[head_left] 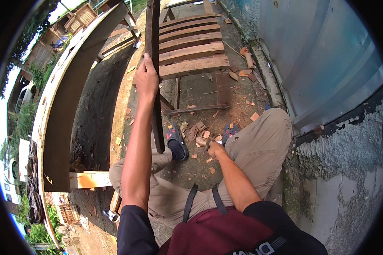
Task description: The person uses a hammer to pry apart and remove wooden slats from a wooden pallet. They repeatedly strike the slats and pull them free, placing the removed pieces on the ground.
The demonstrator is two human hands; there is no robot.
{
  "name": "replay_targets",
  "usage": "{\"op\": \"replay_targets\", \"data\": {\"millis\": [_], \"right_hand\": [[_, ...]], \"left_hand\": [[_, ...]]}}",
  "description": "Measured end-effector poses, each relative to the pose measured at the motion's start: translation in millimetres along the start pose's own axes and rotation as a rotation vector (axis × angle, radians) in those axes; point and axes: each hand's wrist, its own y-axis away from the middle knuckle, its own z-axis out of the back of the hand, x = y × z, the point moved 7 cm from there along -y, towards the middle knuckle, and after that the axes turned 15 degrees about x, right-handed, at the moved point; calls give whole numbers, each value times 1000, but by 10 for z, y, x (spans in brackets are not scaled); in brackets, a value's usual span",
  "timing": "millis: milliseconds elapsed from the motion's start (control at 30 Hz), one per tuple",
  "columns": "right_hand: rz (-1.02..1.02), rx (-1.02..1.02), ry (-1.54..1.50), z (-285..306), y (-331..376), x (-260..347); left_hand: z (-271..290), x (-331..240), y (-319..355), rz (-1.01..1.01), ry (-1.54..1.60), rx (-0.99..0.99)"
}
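My left hand (146,78) is closed around a long, dark, narrow wooden board (157,114). The board stands on end, slightly tilted, running from the picture's top edge down to beside my left knee. Low between my knees, my right hand (217,150) is closed. A dark bit of something shows at its fingers, but its kind is hard to make out. Beyond both hands stands a slatted wooden bench or seat frame (191,49), with its dark lower rail (198,109) near the ground.
Wood chips and offcuts (200,127) litter the ground around my clogs (176,142). A long wooden table (57,123) runs along my left side. On the right rise a metal sheet (323,55) and a rough wall (349,170). A drink can (111,214) is at lower left.
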Motion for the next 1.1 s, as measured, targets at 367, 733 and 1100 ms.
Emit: {"op": "replay_targets", "data": {"millis": [367,733,1100], "right_hand": [[-153,-145,-493,586,899,-601],[229,-565,-846,852,1366,-799],[642,-1074,-723,2838,3221,98]], "left_hand": [[-1936,-352,-1160,-620,-683,726],[-2187,276,-891,-659,-716,450],[-2160,279,-825,-671,-768,320]]}}
